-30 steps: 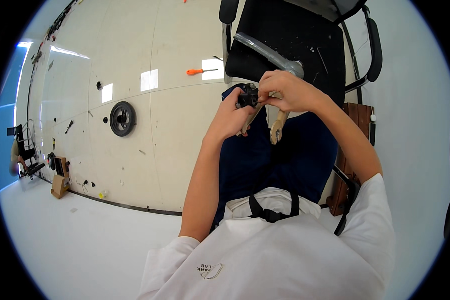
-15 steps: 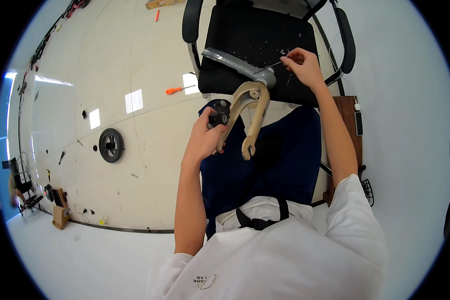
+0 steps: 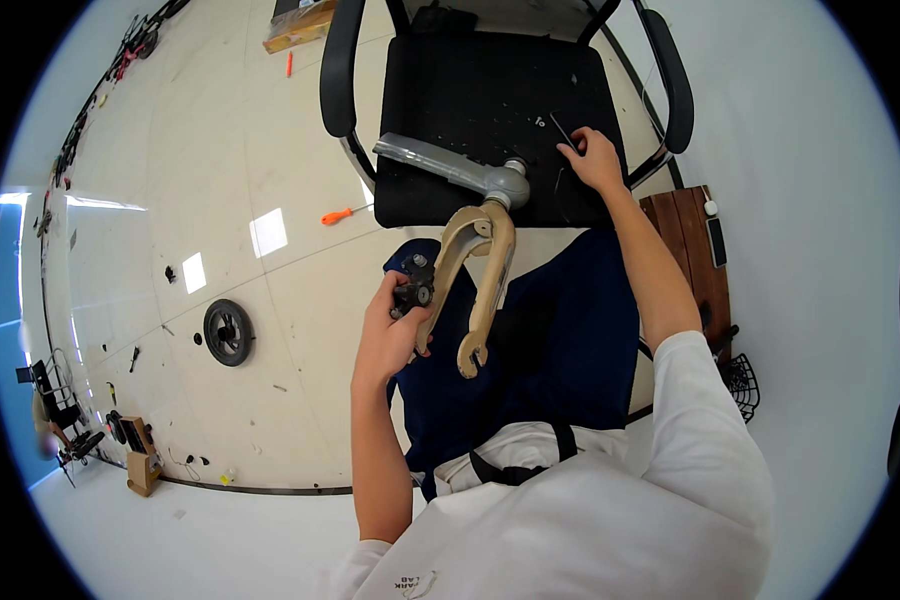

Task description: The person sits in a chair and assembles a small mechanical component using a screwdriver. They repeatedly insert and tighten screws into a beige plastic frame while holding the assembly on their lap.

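**Beige fork on a black chair, left hand on the chunky black part**

Head view, the only one here: the fork, a two-legged beige painted piece with scuffed ends (image 3: pixel 489 300), has its legs pointing back over the person's dark blue trousers (image 3: pixel 570 300). Its top meets a silver-grey metal tube with a rounded joint (image 3: pixel 435 163), lying across the black office chair seat (image 3: pixel 450 95).

Left hand (image 3: pixel 380 335) has its fingers wrapped around a blocky black mechanical part (image 3: pixel 417 287), right up beside the fork's left leg. Can't tell if the part actually touches the leg.

Right hand (image 3: pixel 598 162) is over the right side of the seat, fingers curled in at the end of a thin, dark, straight-edged thing (image 3: pixel 563 128). Honestly can't tell if they're gripping it or just touching. Some tiny pale bits (image 3: pixel 540 122) sit nearby.

Down on the cream tile floor (image 3: pixel 300 310), there's an orange-handled screwdriver (image 3: pixel 337 217) near the chair and a black spoked wheel (image 3: pixel 229 333) farther left.
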`<state>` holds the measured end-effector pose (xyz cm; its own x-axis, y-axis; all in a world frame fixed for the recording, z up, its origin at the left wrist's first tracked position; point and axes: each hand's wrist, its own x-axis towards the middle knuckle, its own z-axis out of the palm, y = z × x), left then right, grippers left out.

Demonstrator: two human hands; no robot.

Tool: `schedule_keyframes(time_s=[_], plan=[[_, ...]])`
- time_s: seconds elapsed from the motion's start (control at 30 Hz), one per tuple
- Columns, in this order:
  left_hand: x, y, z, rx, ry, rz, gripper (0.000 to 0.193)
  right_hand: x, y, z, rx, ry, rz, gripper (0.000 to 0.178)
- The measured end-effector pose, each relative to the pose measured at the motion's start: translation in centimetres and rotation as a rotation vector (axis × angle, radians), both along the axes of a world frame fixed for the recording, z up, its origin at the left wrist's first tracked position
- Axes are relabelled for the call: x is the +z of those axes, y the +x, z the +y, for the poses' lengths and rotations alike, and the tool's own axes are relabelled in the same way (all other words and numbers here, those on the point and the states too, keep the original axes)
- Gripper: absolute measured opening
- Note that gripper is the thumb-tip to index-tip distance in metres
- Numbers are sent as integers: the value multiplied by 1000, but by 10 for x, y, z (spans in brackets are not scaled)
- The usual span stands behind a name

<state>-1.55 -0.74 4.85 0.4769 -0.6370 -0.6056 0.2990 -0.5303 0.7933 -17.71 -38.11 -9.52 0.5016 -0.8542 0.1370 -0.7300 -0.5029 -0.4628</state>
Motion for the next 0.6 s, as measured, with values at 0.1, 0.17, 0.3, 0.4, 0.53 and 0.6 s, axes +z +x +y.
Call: schedule_keyframes(time_s=[0.1, 0.17, 0.3, 0.4, 0.53, 0.6], plan=[[-1, 0, -2, -2, -9, -14, 26, -13, -5, -17, 55, 151, 42, 31], [-4, -1, -1, 6, -22, -8, 25, -14, -6, -16, -8, 177, 7, 27], [0, -1, 2, 8, -40, 0, 26, 51, -2, 32, 5, 764, -423, 19], [-3, 2, 1, -40, -19, -45, 28, 112, -8, 88, 358, 931, -620, 17], [-8, 4, 2, -41, -30, -63, 30, 171, 5, 142, 637, 1388, -718, 36], [-7, 4, 2, -46, -37, -71, 30, 187, 21, 159, 686, 1351, -561, 32]])
